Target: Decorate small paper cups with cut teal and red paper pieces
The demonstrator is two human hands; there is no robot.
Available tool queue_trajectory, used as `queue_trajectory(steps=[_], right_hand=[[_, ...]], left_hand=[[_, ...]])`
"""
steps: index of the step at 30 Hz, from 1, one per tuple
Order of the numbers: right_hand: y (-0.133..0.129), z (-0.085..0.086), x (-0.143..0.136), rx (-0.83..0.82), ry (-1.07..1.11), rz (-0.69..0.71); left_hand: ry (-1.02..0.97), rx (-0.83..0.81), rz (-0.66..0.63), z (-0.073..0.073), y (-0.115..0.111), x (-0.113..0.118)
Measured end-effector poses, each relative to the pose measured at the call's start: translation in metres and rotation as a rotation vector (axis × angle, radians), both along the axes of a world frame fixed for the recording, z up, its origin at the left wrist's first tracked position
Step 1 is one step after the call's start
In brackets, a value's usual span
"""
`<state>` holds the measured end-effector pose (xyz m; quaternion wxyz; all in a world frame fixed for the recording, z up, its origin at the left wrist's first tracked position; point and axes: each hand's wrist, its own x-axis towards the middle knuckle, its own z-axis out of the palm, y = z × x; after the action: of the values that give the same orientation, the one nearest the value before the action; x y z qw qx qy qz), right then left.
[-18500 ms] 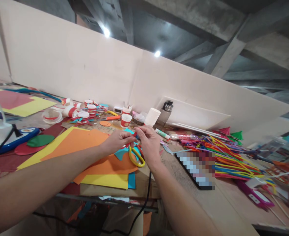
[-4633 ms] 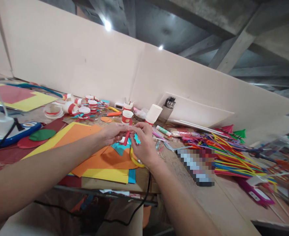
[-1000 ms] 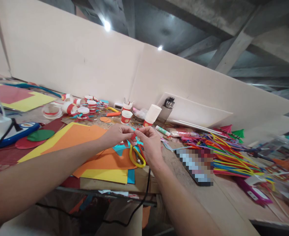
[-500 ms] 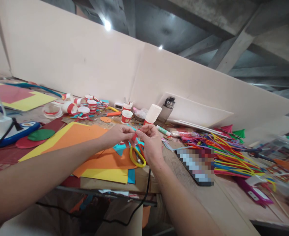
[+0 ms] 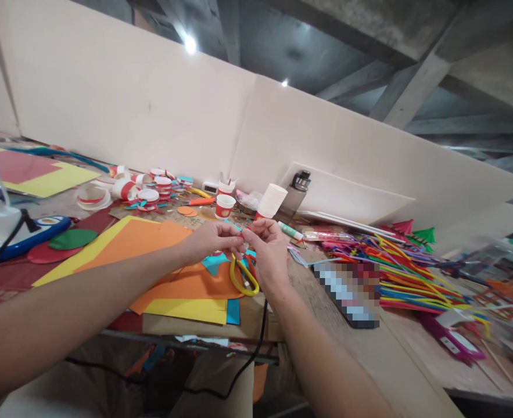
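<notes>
While left hand (image 5: 210,239) pinches mostly hidden red piece (image 5: 243,230), right hand (image 5: 269,247), nearly closed, pinches it too.

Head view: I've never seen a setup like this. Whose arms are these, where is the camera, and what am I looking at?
There is no machine here: the arms belong to a person working bare-handed. The camera is worn on that person's head, looking forward and down. The left hand and right hand meet over the table, with a small red piece between their fingertips, mostly hidden. Beneath them lie orange paper and a yellow handle. Further back stand a stack of cups and a bottle. To the right is a heap of colourful stems.
</notes>
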<state>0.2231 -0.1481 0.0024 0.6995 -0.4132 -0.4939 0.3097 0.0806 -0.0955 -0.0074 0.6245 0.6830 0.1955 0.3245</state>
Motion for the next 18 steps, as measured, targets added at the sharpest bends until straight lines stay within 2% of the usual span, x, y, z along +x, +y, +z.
queue_trajectory(steps=[5, 10, 18], right_hand=[[-0.001, 0.000, 0.002, -0.002, -0.075, -0.028], [-0.001, 0.001, 0.004, -0.023, -0.127, -0.055], [-0.006, 0.005, 0.000, -0.073, -0.204, 0.006]], left_hand=[[0.040, 0.046, 0.053, -0.001, 0.003, -0.001], [-0.009, 0.054, 0.153, -0.001, 0.008, -0.003], [-0.184, -0.126, 0.233, -0.003, 0.014, -0.002]])
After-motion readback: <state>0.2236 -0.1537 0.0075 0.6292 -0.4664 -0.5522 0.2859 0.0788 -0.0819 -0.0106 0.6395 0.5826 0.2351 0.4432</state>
